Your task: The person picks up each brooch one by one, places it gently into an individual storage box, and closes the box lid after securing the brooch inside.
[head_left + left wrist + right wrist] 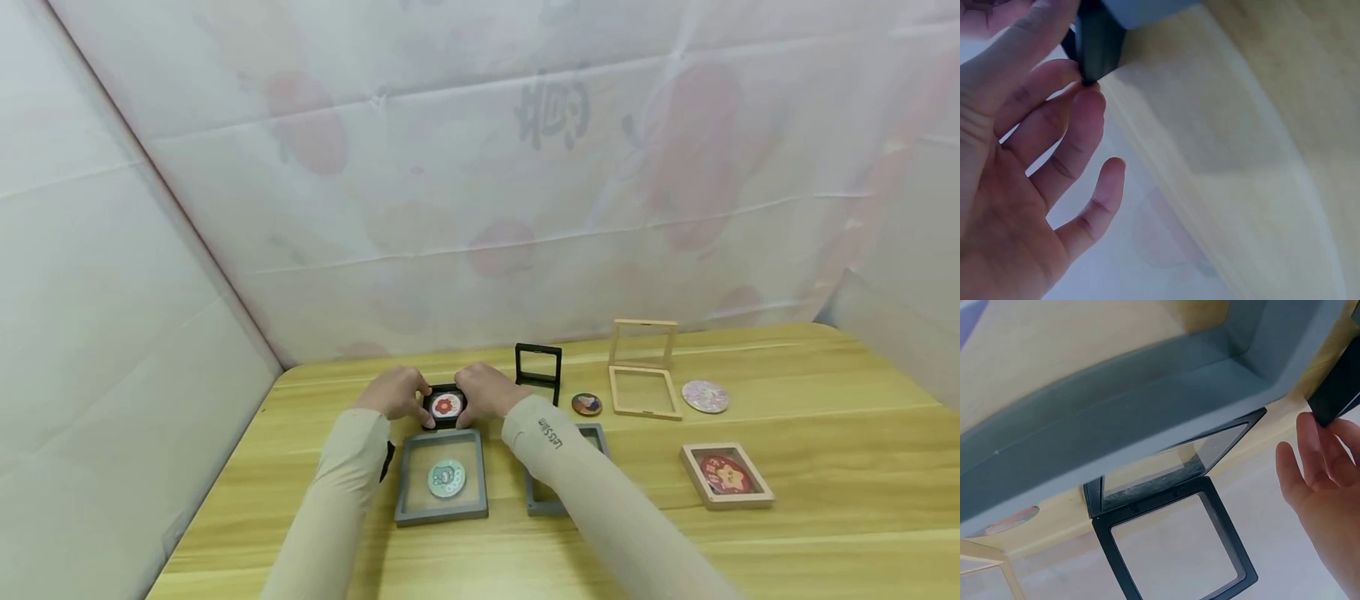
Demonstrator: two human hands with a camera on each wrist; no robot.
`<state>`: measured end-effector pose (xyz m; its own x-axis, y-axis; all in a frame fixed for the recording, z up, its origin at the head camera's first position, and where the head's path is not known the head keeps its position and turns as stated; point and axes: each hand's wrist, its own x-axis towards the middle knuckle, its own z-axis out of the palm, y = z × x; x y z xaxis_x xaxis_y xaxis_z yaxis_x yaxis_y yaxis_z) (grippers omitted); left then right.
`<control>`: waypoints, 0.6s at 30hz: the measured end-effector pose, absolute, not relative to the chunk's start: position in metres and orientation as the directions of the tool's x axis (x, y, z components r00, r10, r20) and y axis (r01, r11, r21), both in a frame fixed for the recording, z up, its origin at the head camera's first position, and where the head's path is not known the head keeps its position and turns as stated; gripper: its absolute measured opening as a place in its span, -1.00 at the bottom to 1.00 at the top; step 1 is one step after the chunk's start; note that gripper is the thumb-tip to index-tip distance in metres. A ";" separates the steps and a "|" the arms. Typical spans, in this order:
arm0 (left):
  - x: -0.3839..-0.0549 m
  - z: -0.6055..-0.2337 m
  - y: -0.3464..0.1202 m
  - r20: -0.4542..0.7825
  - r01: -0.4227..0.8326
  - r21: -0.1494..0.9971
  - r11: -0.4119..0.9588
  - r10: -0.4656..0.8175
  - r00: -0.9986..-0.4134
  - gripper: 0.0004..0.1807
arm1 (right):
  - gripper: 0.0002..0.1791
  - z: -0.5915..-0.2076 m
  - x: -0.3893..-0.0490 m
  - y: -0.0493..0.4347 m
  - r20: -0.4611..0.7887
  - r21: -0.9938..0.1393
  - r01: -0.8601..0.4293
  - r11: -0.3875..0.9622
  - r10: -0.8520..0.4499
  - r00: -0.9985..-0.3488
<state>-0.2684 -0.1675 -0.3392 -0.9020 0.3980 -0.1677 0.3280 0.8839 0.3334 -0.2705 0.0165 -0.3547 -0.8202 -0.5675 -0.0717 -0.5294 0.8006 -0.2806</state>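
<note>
My left hand [393, 392] grips the left side of a small black display frame [445, 425], thumb at its near edge. My right hand [486, 392] holds the frame's right side. A round badge with a red flower [447, 406] shows inside it. Seen from the left wrist, the thumb and fingertips touch the black frame's corner, while the little finger stands free. The right wrist view has fingertips against the other black edge [1335, 381]. Just in front lies a grey frame [405, 492] containing a teal badge [447, 478].
Under my right forearm lies another grey frame [551, 507], partly hidden. An open black frame [538, 348] and open light wooden frame [645, 413] stand behind, near a dark badge [587, 404] and lilac badge [705, 397]. A beige frame [731, 502] holds a red star badge [724, 475].
</note>
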 end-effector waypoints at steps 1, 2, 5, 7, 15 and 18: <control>-0.268 -0.338 -0.167 -0.173 0.328 0.313 0.891 0.393 -0.903 -0.46 | -0.54 -0.355 -0.270 0.016 -0.066 -0.284 -0.533 0.797 -0.571 -0.819; -0.268 -0.336 -0.166 -0.177 0.325 0.300 0.897 0.387 -0.905 -0.45 | -0.53 -0.355 -0.270 0.016 -0.063 -0.284 -0.534 0.797 -0.571 -0.819; -0.268 -0.335 -0.165 -0.183 0.321 0.298 0.899 0.384 -0.905 -0.44 | -0.52 -0.355 -0.269 0.016 -0.056 -0.284 -0.527 0.801 -0.563 -0.825; -0.267 -0.334 -0.164 -0.183 0.314 0.311 0.897 0.381 -0.907 -0.44 | -0.52 -0.355 -0.269 0.016 -0.056 -0.278 -0.522 0.806 -0.556 -0.829; -0.265 -0.331 -0.162 -0.201 0.292 0.290 0.911 0.356 -0.912 -0.43 | -0.50 -0.355 -0.265 0.016 -0.049 -0.265 -0.515 0.815 -0.545 -0.837; -0.265 -0.330 -0.161 -0.218 0.280 0.289 0.915 0.348 -0.912 -0.43 | -0.50 -0.356 -0.263 0.016 -0.043 -0.263 -0.512 0.818 -0.540 -0.841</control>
